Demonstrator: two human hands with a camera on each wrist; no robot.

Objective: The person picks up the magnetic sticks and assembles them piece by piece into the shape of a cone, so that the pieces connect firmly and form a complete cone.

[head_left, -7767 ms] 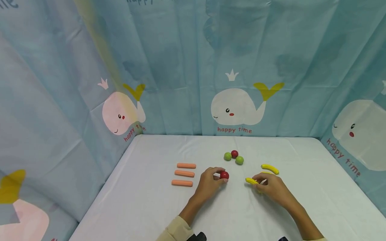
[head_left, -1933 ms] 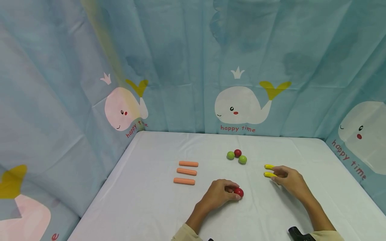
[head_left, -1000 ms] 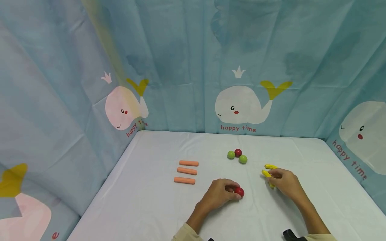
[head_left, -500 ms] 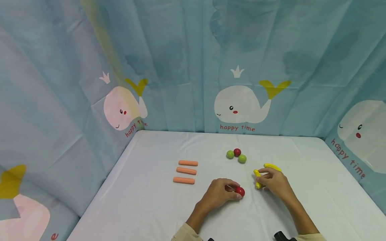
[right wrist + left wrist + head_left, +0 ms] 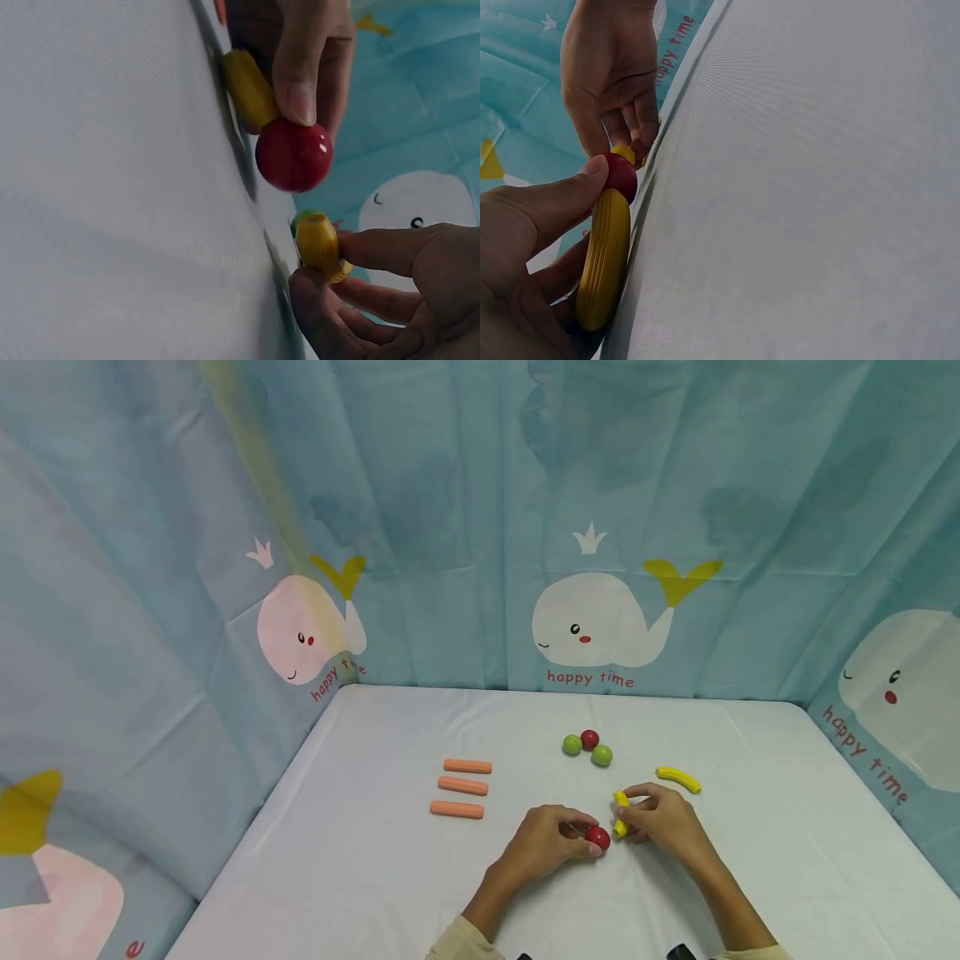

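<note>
My left hand [image 5: 542, 843] holds a glossy red ball [image 5: 597, 838] low over the white table, thumb pressed on its side. A ribbed yellow toy banana [image 5: 606, 259] lies between that ball and the left palm, its end against the ball; the hand hides it in the head view. Just to the right, my right hand [image 5: 667, 822] pinches a second yellow toy banana [image 5: 621, 814] between thumb and fingers, holding it lengthwise toward me. This banana is close beside the red ball. Another banana [image 5: 678, 778] lies behind the right hand.
Two green balls [image 5: 602, 755] and a dark red ball [image 5: 589, 739] sit clustered farther back. Three orange sticks [image 5: 462, 786] lie in a row at the left. A blue whale-print curtain [image 5: 450, 527] hangs around the white table [image 5: 337, 877].
My right hand took a banana from beside the remaining one, turned it lengthwise and brought it left to the red ball. Earlier, the left hand moved right and nearer me with the ball.
</note>
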